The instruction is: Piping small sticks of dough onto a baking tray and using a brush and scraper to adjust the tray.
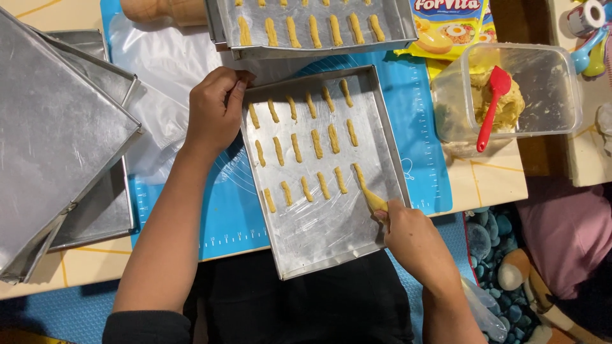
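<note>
The right hand's (pixel 413 228) fingertips pinch the near end of a dough stick (pixel 366 189) lying on the metal tray (pixel 331 236), wrist bent inward, forearm running off to the lower right. The left hand's (pixel 215 114) fingers curl closed over the tray's far left corner (knuckles up), arm stretched straight. Rows of dough sticks (pixel 306 150) fill the tray, which sits on a blue mat (pixel 223 216).
</note>
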